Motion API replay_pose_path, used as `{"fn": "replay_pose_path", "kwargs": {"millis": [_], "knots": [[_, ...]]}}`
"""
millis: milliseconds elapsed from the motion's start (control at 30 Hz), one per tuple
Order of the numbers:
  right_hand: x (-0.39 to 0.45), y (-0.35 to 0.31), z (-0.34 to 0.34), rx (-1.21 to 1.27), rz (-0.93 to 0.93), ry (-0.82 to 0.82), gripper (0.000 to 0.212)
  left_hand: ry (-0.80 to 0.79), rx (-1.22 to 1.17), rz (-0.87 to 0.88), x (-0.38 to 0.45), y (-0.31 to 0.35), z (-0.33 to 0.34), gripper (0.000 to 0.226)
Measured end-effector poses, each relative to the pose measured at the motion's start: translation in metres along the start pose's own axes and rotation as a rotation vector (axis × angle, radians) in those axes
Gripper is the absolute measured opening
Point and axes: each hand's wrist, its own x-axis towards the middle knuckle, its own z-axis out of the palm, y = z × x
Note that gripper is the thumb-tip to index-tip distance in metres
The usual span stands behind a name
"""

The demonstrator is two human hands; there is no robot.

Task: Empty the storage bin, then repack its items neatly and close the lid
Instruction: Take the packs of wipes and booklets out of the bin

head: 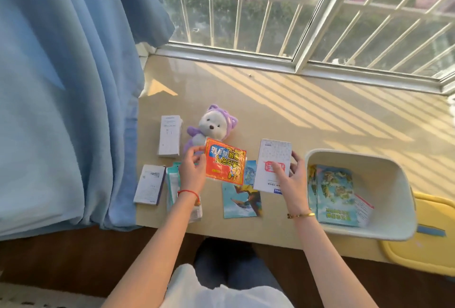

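Observation:
The white storage bin [391,184] stands at the right of the window ledge, with blue-green booklets [334,194] and a small white box [363,209] inside. My left hand [192,172] pinches a red and orange foil packet [225,163] by its left edge, above the ledge. In my right hand [291,179] I hold a white card with a red stamp [273,165]. On the ledge lie a purple-and-white plush toy [209,125], a tall white box [170,139], a small white box [149,184], a teal packet [172,182] and a picture card [242,200].
The yellow lid [428,241] lies under and right of the bin at the ledge's edge. A blue curtain [61,86] hangs along the left. Barred windows [270,12] close off the far side. The sunlit ledge [320,110] stretches behind the items.

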Motion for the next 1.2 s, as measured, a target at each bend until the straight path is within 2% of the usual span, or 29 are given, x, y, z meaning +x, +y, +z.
{"fn": "replay_pose_path", "kwargs": {"millis": [233,433,600,833,1067,1200], "knots": [[0.087,-0.013,-0.01,0.058,0.019,0.095,0.055,-0.021,-0.02,0.012,0.084,0.017,0.104,0.009],[0.158,0.01,-0.011,0.092,0.037,0.139,0.052,-0.077,0.036,-0.032,0.134,-0.014,0.187,0.017],[0.193,0.03,-0.007,0.08,0.054,0.121,0.053,-0.079,0.134,-0.075,0.151,-0.046,0.218,0.019],[0.189,0.036,0.0,0.032,0.063,0.057,0.052,-0.178,0.347,0.025,0.145,-0.051,0.196,0.038],[0.136,0.019,0.024,-0.007,0.073,-0.047,0.054,-0.119,0.574,0.301,0.097,-0.023,0.106,0.022],[0.09,0.014,0.056,-0.001,0.06,-0.131,0.054,-0.056,0.695,0.366,0.06,-0.016,0.033,0.021]]}}
